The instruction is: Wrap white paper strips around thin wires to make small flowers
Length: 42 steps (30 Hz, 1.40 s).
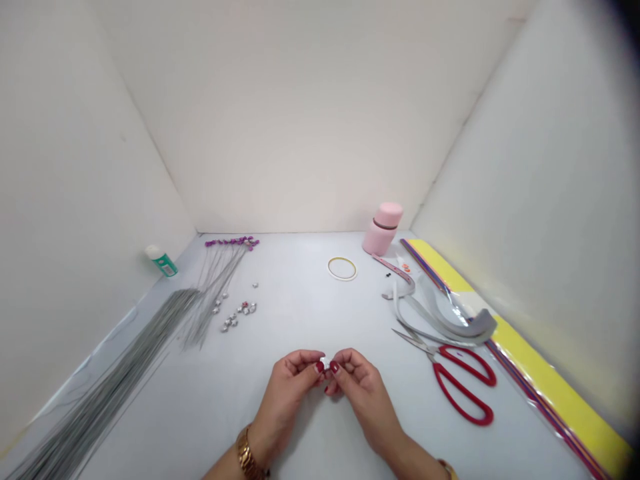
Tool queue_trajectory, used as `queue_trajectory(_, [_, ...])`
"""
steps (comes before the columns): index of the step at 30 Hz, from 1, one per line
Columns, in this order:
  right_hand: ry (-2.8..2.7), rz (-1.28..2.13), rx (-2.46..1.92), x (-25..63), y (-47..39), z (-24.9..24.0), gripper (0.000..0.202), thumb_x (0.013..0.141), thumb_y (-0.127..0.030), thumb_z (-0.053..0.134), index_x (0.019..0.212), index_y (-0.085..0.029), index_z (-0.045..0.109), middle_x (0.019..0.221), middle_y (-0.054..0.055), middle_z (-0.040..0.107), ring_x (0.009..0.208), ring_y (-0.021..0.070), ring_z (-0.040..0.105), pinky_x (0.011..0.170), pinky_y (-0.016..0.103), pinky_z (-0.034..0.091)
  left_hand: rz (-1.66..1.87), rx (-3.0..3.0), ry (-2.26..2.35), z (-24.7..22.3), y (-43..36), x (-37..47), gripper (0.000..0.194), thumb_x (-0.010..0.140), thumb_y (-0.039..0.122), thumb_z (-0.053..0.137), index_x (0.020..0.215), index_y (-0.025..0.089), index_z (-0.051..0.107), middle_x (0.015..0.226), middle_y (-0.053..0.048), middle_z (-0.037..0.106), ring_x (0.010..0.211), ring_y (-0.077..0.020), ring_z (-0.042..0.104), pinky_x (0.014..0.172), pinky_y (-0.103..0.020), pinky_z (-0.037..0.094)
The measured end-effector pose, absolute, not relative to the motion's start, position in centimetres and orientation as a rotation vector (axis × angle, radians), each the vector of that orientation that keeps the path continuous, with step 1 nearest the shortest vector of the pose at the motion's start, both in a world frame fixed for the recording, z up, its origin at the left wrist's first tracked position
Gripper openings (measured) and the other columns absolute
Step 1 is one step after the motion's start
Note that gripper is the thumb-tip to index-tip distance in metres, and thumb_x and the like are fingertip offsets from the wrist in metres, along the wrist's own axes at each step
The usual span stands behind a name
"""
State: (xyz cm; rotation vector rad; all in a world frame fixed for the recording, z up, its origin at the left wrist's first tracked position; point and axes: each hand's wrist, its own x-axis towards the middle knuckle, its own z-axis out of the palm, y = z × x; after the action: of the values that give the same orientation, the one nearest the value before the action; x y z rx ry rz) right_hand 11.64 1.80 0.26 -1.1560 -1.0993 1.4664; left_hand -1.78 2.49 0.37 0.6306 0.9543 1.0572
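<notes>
— Head view: what is being held at the table [310,293] centre?

— A small silvery piece [325,363] is being pinched between the left hand [290,387] and the right hand [360,390]; both sets of fingertips are being closed on it, just above the table surface near the front edge.

— And what is being seen around?

— Red scissors [463,383] are lying to the right, beside grey strips [450,317]. Thin wires [125,360] are being spread on the left, with small silver beads [237,313] near them. A pink bottle [383,229] is standing far behind, a yellow ring [343,268] just beside it.
</notes>
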Motion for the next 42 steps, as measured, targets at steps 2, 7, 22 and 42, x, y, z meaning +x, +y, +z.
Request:
queue_trajectory(2, [-1.102, 1.473, -1.171, 11.7, 1.9, 0.4, 0.011, 0.079, -0.025, 0.054, 0.074, -0.016, 0.050, 0.063, -0.002, 0.055, 0.055, 0.0103, 0.052, 0.054, 0.022, 0.040, 1.048, 0.659, 0.983, 0.5, 2.4, -1.8, 0.013, 0.069, 0.016, 0.065, 0.080, 0.010, 0.064, 0.070, -0.007, 0.067, 0.064, -0.0125, 0.058, 0.065, -0.023, 0.042])
queue_trajectory(7, [-1.124, 1.487, -1.236, 11.9, 1.9, 0.9, 0.012, 0.077, -0.024, 0.057, 0.069, -0.016, 0.051, 0.058, -0.002, 0.056, 0.055, 0.0102, 0.052, 0.054, 0.021, 0.039, 1.014, 0.739, 1.027, 0.8, 2.4, -2.0, 0.013, 0.068, 0.017, 0.065, 0.079, 0.012, 0.065, 0.067, -0.005, 0.067, 0.063, -0.0124, 0.057, 0.064, -0.023, 0.043])
queue_trajectory(22, [-1.170, 1.435, -1.212, 11.8, 1.8, 1.2, 0.018, 0.074, -0.031, 0.059, 0.069, -0.017, 0.050, 0.059, -0.002, 0.055, 0.055, 0.0111, 0.052, 0.053, 0.022, 0.039, 0.984, 0.814, 1.030, 1.2, 2.6, -2.0, 0.012, 0.068, 0.019, 0.064, 0.077, 0.011, 0.067, 0.066, -0.004, 0.066, 0.063, -0.0130, 0.056, 0.064, -0.024, 0.042])
queue_trajectory(42, [-1.086, 1.546, -1.130, 11.7, 1.9, 0.8, 0.022, 0.082, -0.039, 0.049, 0.080, -0.017, 0.048, 0.063, 0.000, 0.060, 0.052, 0.0107, 0.054, 0.053, 0.023, 0.041, 1.063, 0.653, 0.982, 0.8, 2.4, -1.7, 0.018, 0.066, 0.026, 0.068, 0.077, 0.012, 0.066, 0.060, -0.002, 0.061, 0.057, -0.0119, 0.053, 0.060, -0.024, 0.039])
